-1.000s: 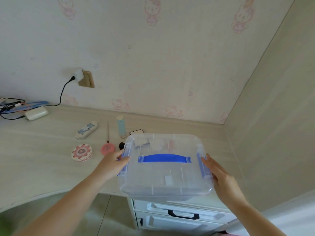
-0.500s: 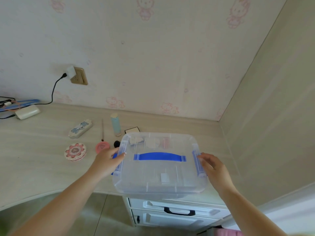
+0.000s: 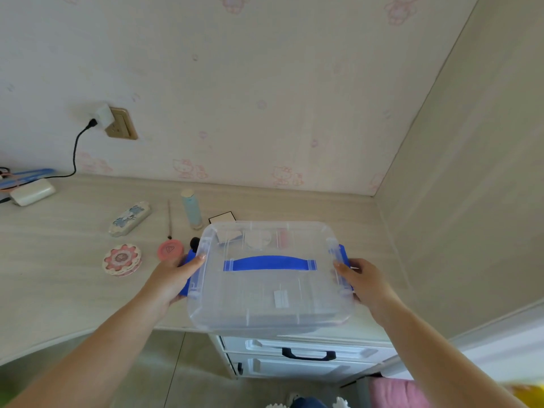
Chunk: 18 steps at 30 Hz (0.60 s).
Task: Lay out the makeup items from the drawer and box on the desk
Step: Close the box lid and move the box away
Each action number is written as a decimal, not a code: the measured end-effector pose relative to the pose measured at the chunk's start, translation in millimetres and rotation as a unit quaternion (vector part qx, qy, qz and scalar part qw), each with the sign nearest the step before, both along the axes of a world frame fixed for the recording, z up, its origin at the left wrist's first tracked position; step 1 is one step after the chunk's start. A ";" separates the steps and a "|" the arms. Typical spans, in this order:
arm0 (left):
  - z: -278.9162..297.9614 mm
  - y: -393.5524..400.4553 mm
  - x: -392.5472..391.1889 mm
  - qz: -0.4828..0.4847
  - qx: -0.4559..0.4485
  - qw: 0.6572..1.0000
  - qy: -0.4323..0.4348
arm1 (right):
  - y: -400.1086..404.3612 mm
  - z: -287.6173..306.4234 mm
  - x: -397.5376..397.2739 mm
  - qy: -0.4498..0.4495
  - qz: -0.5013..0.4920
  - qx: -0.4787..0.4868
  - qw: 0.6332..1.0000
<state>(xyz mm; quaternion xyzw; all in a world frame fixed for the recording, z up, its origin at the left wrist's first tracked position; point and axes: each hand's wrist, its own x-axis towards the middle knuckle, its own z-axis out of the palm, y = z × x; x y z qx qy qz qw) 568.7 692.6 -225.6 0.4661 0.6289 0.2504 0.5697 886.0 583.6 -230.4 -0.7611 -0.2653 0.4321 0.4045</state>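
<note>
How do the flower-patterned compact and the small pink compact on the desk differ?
The flower-patterned compact is larger, with scalloped edges and a pink-and-white petal design; the small pink compact is a plain round disc in solid coral pink with a faint mark on its lid. The flower one lies farther left, the pink one nearer the left hand. Both lie flat and closed on the desk.
</note>
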 end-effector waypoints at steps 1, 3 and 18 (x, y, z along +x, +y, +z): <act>-0.7 0.3 0.3 0.004 0.020 1.000 0.009 | 1.4 0.5 0.3 -0.037 0.014 -0.003 0.999; -1.5 -1.1 0.9 0.002 0.043 0.999 0.030 | 2.6 0.6 -0.3 -0.076 0.034 -0.011 0.996; 3.0 -12.1 16.2 -0.006 0.066 0.997 0.049 | 7.9 1.7 -5.0 -0.190 0.109 -0.046 0.975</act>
